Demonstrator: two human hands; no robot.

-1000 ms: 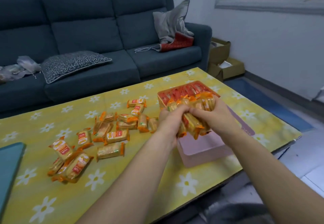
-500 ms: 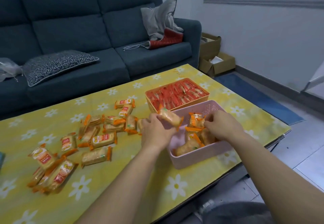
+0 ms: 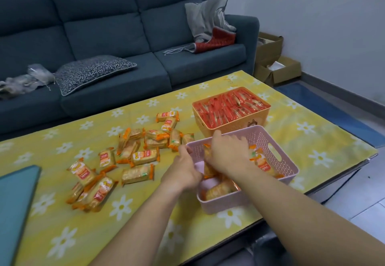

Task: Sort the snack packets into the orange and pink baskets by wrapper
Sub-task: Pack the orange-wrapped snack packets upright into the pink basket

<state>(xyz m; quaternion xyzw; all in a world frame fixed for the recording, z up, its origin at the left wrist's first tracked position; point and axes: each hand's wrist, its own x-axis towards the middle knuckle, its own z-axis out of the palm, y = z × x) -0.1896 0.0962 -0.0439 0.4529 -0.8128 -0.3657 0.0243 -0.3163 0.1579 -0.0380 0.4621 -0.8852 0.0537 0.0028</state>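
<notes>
A pink basket [image 3: 277, 155] stands near the table's front edge and holds several orange-wrapped packets [image 3: 220, 190]. Behind it, touching, is an orange basket [image 3: 229, 126] filled with red-wrapped packets [image 3: 227, 107]. Several more orange-wrapped packets [image 3: 141, 157] lie loose on the yellow flowered cloth to the left. My right hand [image 3: 227, 155] is inside the pink basket, palm down, fingers spread over the packets. My left hand [image 3: 183, 170] wraps the basket's left rim, fingers outside and thumb inside.
A teal flat object [image 3: 16, 203] lies at the table's left edge. A dark blue sofa [image 3: 104, 36] with cushions runs behind the table. Cardboard boxes [image 3: 277, 72] sit on the floor at the right. The table's front edge is just past the pink basket.
Both hands held a bunch of orange-wrapped packets above the pink basket, then dropped them in. The left hand let go of its last packet and moved to the rim; the right went down onto the packets.
</notes>
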